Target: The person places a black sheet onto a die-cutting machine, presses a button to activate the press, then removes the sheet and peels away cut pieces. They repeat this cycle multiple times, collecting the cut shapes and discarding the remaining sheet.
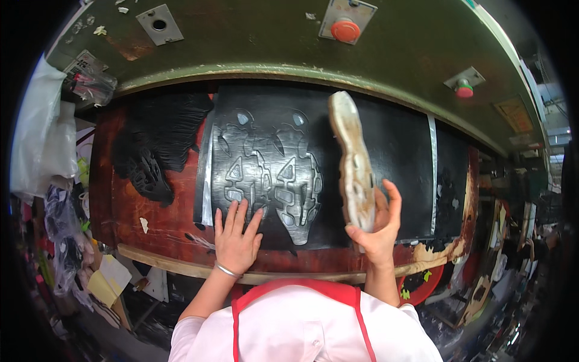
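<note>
The black sheet (398, 145) is probably best being kept flat, the cutting die (351, 148) being levelled close beside the cut outlines (296, 199), without overlap; cutting die, wavy-edged, one, is being held on edge over the sheet, right of the outlines, its near end being clamped in the right hand (381, 236); left hand (237, 246) is being spread, fingers apart, nothing being gripped; cut outlines, two, are being displayed side by side; red push-buttons (345, 30), two, are being carried by the green machine beam (253, 39).
</note>
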Demonstrator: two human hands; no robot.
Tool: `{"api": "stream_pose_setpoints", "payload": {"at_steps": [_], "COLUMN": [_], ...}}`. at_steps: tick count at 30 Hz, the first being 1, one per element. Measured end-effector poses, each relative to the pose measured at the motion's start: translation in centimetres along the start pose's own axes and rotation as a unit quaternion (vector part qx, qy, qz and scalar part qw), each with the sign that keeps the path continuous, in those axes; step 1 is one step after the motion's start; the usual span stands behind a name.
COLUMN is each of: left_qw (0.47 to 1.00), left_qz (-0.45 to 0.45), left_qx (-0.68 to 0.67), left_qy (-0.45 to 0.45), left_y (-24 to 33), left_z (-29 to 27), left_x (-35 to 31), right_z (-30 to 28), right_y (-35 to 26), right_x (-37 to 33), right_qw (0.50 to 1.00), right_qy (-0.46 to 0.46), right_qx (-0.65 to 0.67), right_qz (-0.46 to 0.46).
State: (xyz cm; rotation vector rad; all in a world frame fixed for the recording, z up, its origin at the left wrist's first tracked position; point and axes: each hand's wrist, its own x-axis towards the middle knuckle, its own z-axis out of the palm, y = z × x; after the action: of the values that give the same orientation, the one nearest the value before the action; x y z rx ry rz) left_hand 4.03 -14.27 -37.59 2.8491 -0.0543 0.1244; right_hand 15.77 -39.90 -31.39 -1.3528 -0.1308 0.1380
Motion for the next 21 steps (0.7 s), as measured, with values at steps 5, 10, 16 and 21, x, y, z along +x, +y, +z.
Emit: {"api": "stream_pose_setpoints", "payload": {"at_steps": [5,10,16,21], "left_qw": [1.0,1.0,0.999,0.992], "left_qz": [0.003,0.001,0.008,-0.016], "left_qx": [-0.009,0.013,0.013,-0.029], "left_qy": [-0.001,0.006,0.035,0.119], "left_y": [0.0,-0.3,-2.0,-2.2], "left_z": [0.2,0.4,0.2,0.6], "left_x": [0.0,2.0,8.3,11.4], "right_z": [-1.9,-0.8,-1.1,-4.5], "right_y": [0.0,3.0,6.2,2.7], "right_x": [-0.9,1.6,7.6,15.4], "right_qw": [0.981,0.875,0.848,0.91], "right_qy": [0.063,0.023,0.023,0.138], "right_qx": [-0.183,-0.474,-0.51,-0.362], "right_qz": [-0.036,-0.094,-0.14,-0.147]}}
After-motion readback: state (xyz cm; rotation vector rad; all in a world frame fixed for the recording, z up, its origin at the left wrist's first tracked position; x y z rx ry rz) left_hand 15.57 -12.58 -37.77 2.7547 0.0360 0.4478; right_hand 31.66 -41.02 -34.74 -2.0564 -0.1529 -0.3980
